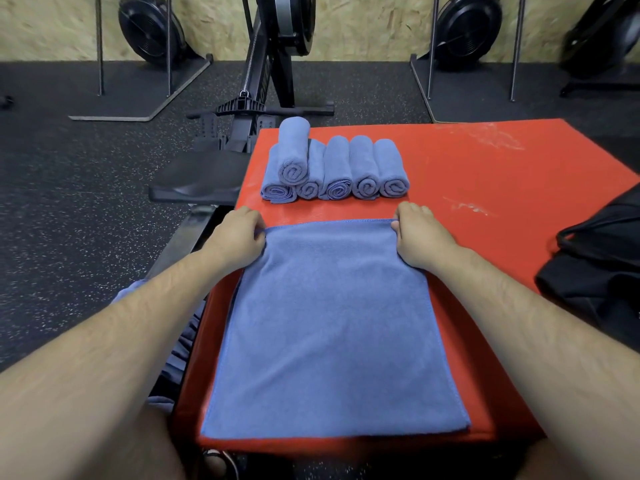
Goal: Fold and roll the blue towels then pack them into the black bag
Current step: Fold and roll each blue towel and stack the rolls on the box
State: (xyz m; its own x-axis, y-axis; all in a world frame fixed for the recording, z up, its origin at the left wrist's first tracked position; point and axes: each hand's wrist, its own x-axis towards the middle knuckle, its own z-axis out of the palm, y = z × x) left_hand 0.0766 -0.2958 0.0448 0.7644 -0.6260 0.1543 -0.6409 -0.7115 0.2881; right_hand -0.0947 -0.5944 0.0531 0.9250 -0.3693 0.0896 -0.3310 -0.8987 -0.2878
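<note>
A folded blue towel (332, 323) lies flat on the red pad (467, 168), its long side running away from me. My left hand (239, 233) pinches its far left corner. My right hand (419, 233) pinches its far right corner. Beyond the towel, several rolled blue towels (346, 171) lie side by side, and one more roll (293, 150) rests on top at the left. The black bag (602, 265) sits slumped at the pad's right edge.
A rowing machine with its black seat (201, 181) stands left of the pad, its rail passing under my left arm. More blue cloth (183, 341) hangs off the pad's left side. Black fan machines line the back wall on a speckled rubber floor.
</note>
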